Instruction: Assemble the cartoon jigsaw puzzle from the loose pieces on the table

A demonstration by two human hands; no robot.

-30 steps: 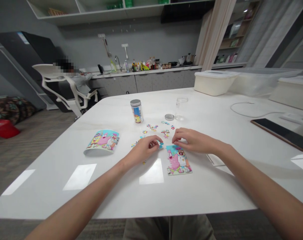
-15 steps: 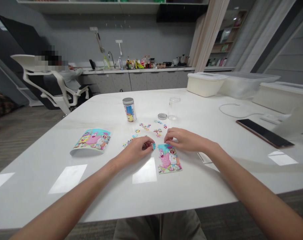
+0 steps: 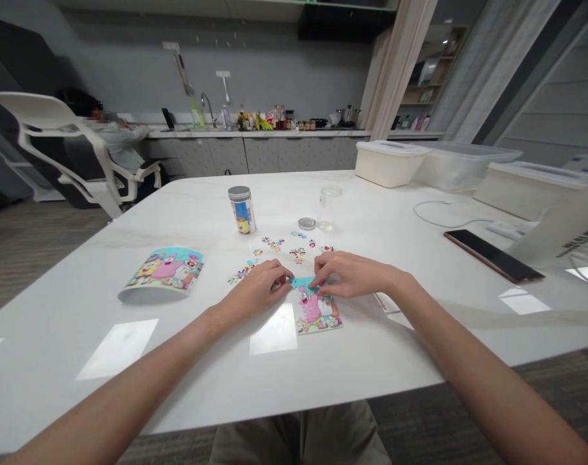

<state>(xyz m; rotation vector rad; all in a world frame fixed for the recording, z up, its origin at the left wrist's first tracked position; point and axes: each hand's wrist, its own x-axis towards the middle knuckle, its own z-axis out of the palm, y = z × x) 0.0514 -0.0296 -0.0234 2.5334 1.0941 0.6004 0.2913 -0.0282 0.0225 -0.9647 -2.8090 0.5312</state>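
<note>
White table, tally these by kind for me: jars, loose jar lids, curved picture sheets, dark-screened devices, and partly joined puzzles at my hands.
Jars, one with its lid on and one clear: 2
Loose jar lid: 1
Curved picture sheet: 1
Dark-screened device: 1
Partly joined puzzle: 1
Total: 6

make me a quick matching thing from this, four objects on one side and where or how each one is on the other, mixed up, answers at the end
Column one
1. puzzle section
2. picture sheet
3. jar with the printed front
4. phone

Column two
A. standing upright, its silver lid on
B. lying flat, black face up, at the right side of the table
C. partly covered by the right hand
D. arched, with its middle raised

Right pairs: 1-C, 2-D, 3-A, 4-B
</note>
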